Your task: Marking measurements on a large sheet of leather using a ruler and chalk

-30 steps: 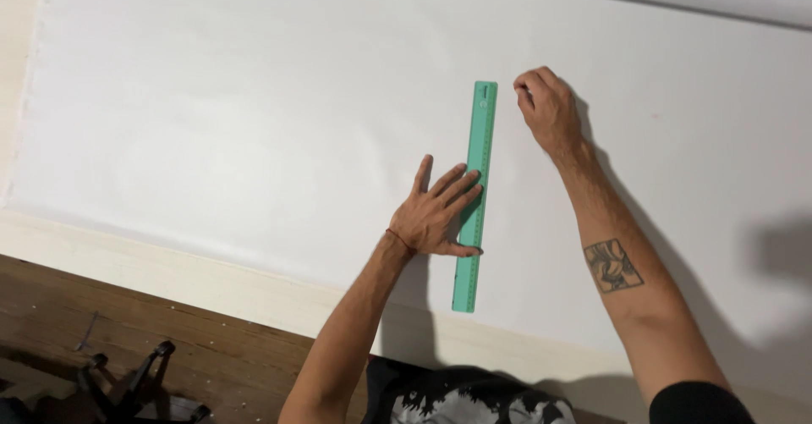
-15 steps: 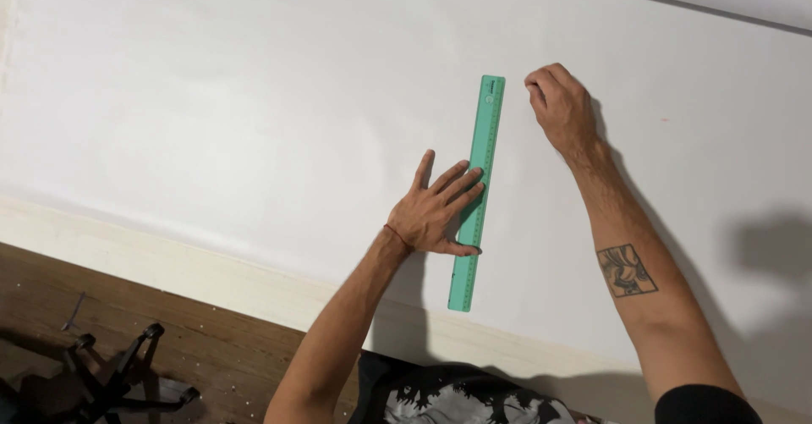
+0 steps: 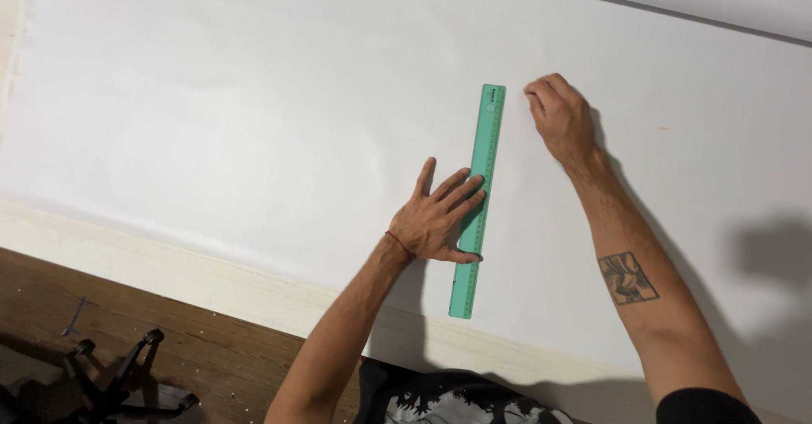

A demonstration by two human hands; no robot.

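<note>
Under both hands a wide white sheet (image 3: 254, 119) covers nearly the whole table (image 3: 169, 259), whose pale edge runs along the near side, with dark wood floor (image 3: 211, 348) below it and the feet of a black chair base (image 3: 110, 382) at the lower left. On the sheet lies a long green ruler (image 3: 479, 195), running almost straight away from the person, its far end up by the right hand and its near end close to the sheet's near border. The left hand (image 3: 436, 217) lies flat on it about midway along, fingers spread, fingertips across the green strip and the thumb pressing at its right edge; the palm rests on the sheet just left of the ruler. So this hand is open and bearing down, not gripping. The right hand (image 3: 558, 119) sits just right of the ruler's far end, fingers curled together as if pinching something small; whether it holds a pencil or anything at all cannot be told, since the knuckles hide the tips. It does not touch the ruler. As a judgement, a clean line here depends on steady downward pressure from the flat hand, because a ruler pinned only at its middle may pivot at the far end; fingertips should also stay clear of the right edge.
</note>
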